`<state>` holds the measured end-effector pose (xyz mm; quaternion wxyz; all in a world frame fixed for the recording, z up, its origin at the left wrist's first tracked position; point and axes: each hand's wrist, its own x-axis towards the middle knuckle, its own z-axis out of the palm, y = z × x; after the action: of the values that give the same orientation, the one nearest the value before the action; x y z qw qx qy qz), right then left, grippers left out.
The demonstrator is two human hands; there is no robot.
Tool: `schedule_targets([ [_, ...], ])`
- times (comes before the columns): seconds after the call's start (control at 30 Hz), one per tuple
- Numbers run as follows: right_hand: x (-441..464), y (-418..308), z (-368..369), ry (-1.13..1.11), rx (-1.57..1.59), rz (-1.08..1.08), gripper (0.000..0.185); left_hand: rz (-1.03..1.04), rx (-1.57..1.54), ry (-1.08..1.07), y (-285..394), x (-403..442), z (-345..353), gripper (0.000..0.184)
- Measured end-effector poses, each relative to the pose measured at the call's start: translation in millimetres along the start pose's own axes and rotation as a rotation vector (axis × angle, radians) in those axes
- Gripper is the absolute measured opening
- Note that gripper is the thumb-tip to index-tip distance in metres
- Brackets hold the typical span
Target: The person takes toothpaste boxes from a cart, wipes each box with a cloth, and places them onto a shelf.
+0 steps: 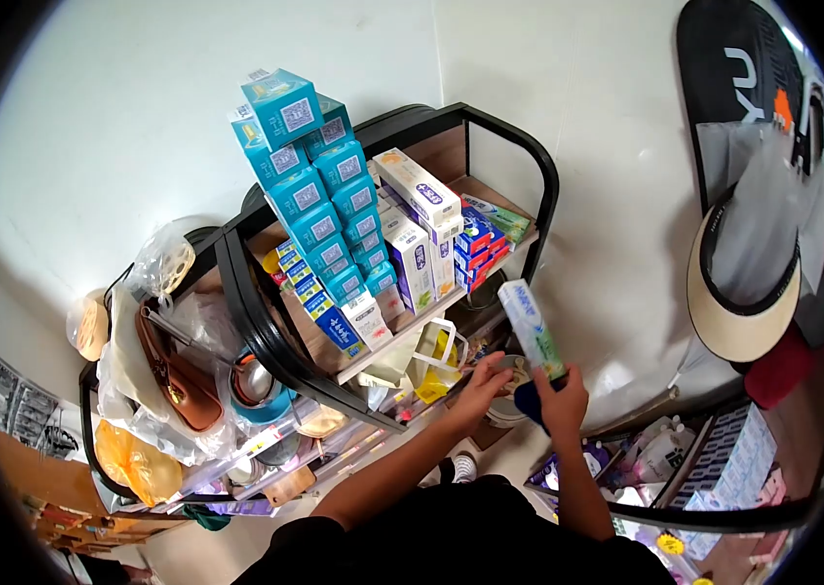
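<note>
My right hand (564, 402) grips the lower end of a slim white, blue and green toothpaste box (527, 317), which stands tilted upward from my fingers. A dark blue piece (531, 402), perhaps cloth, shows beside that hand; I cannot tell if it is held. My left hand (482, 388) is just left of the box, apart from it, fingers partly spread and nothing seen in them. On the shelf above it are stacked red and blue toothpaste boxes (473, 244), larger white and purple boxes (412, 258) and a tall stack of teal boxes (319, 210).
A black-framed shelf rack (546, 175) stands against the wall. Below my left hand's side hangs a white and yellow bag (439, 359). At left are a brown handbag (176, 375) and plastic bags. A sun visor (724, 336) hangs at right, above another rack (743, 522).
</note>
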<state>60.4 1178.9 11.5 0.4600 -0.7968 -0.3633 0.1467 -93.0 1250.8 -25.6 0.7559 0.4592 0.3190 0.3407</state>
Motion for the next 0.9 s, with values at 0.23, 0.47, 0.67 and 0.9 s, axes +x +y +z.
schedule_targets([
  [0.23, -118.4, -18.3, 3.9, -0.102, 0.023, -0.012, 0.059, -0.151, -0.608, -0.112, -23.3, -38.7, -2.1, 0.060],
  [0.47, -199.9, 0.4, -10.1, -0.268, 0.443, 0.261, 0.060, -0.262, -0.608, 0.004, -24.3, -108.6, -53.9, 0.058],
  [0.67, -242.5, -55.6, -42.5, -0.094, 0.787, 0.074, 0.027, -0.351, -0.579, 0.120, -1.9, -168.6, -29.7, 0.057],
  [0.9, -272.3, -51.0, -24.4, -0.243, -0.103, -0.869, 0.044, -0.350, -0.840, -0.259, -53.6, -192.5, -37.6, 0.063],
])
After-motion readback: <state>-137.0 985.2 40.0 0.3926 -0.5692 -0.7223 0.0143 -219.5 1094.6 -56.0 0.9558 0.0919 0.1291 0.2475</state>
